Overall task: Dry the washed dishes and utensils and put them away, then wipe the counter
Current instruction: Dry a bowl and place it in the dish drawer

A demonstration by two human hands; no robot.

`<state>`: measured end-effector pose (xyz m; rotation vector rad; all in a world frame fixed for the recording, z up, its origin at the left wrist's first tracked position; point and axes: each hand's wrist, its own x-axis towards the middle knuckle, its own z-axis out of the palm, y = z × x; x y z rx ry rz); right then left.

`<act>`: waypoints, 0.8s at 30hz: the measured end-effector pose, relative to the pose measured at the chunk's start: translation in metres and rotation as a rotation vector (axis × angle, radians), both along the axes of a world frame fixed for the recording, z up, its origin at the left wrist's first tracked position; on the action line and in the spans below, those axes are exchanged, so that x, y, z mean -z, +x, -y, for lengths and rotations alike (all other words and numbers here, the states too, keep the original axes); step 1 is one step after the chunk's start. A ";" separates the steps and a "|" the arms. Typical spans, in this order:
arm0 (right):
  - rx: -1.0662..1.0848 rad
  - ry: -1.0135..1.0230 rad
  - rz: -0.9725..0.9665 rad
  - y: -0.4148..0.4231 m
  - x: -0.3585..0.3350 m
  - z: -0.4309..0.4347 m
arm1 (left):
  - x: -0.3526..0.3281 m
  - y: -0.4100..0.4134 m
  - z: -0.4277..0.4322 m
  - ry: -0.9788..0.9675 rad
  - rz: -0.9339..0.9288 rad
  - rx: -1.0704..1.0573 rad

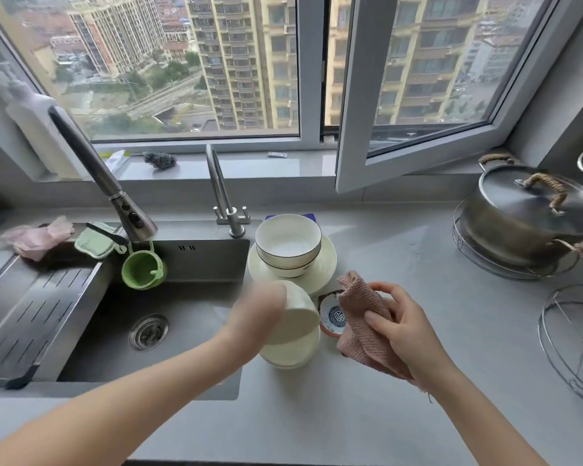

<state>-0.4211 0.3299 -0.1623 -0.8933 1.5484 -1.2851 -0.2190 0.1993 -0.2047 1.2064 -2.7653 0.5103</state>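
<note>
Left hand [260, 314]: motion-blurred, holding a cream ceramic bowl [300, 314] tipped on its side. We cannot make out how the fingers lie. The bowl hangs just right of the stainless steel sink [108, 331], directly over a second cream bowl [293, 356] that sits on the grey worktop [350, 415].

Right hand [404, 327]: thumb and fingers curled round a bunched pink waffle-weave cloth [360, 317], held near the tipped bowl. We note the cloth covers the right side of a small brown-rimmed dish with a blue-and-white medallion [330, 317], which lies between the two hands.

Behind these, two stacked white bowls with thin dark rim lines [288, 243] rest on a cream plate [329, 260], close to the sink's back corner. Well apart at far right, a lidded steel pot with rope-wrapped handles [519, 213] stands on a wire stand.
</note>
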 end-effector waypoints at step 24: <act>-0.603 0.063 -0.608 0.142 0.005 0.103 | -0.042 0.061 0.023 1.310 -1.280 -0.573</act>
